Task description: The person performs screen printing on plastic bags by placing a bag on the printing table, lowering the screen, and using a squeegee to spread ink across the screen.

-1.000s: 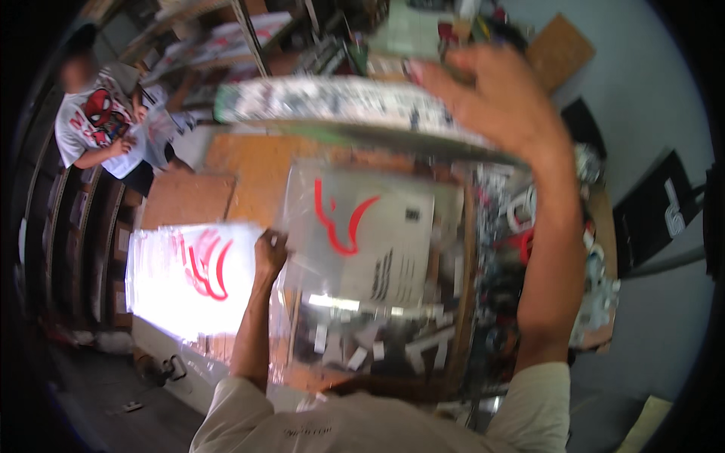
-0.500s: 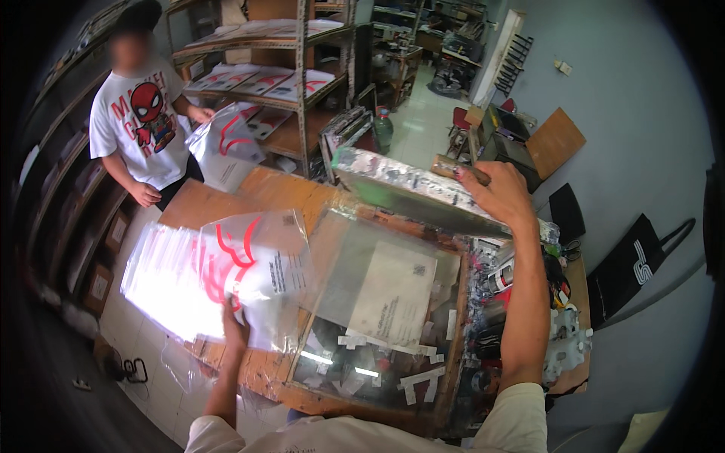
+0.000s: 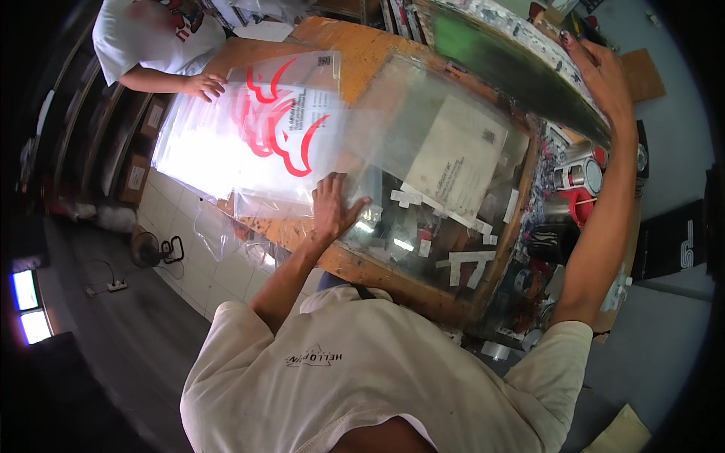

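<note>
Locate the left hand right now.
Head view, centre: left hand lies flat on the clear plastic bags, at the glass panel's left edge.

One head view, mine: looks steeply down over my shoulders onto the workbench [image 3: 355,45], close, fisheye-bent edges.

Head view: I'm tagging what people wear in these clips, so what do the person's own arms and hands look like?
Both arms are bare from the short sleeves down. The shirt is off-white with a small dark print on its back, slightly soiled. The left hand and right hand wear no gloves. No watch, bracelet or ring can be made out. The right hand's fingernails look dark, though too small to tell why.
</note>
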The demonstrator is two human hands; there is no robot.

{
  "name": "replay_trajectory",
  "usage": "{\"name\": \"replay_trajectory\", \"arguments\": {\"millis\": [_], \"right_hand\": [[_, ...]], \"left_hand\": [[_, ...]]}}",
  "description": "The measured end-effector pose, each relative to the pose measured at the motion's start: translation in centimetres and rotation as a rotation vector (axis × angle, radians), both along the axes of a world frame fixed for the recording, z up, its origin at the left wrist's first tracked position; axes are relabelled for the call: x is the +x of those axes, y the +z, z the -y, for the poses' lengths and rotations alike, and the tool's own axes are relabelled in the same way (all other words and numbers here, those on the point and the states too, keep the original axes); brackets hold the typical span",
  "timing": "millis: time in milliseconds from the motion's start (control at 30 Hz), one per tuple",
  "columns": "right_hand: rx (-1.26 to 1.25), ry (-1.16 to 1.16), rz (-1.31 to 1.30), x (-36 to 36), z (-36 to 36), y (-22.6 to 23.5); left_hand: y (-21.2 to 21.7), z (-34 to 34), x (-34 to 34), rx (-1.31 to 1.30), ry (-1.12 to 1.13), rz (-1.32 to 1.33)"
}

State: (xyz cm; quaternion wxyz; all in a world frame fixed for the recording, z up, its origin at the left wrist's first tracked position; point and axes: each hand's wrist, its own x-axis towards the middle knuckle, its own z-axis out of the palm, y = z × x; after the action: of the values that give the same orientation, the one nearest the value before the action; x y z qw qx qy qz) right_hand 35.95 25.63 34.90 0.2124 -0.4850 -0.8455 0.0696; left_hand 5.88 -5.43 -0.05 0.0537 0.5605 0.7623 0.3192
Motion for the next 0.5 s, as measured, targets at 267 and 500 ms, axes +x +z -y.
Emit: {"name": "replay_trajectory", "arguments": {"millis": [267, 500], "right_hand": [[0.07, -0.066, -0.012, -1.6, 2.9, 1.1], [0.242, -0.08, -0.023, -2.4, 3.5, 0.7]], "left_hand": [[-0.3, -5.0, 0.4, -0.021, -0.069, 0.167], [-4.2, -9.8, 4.6, -0.229, -0.04, -0.332]]}}
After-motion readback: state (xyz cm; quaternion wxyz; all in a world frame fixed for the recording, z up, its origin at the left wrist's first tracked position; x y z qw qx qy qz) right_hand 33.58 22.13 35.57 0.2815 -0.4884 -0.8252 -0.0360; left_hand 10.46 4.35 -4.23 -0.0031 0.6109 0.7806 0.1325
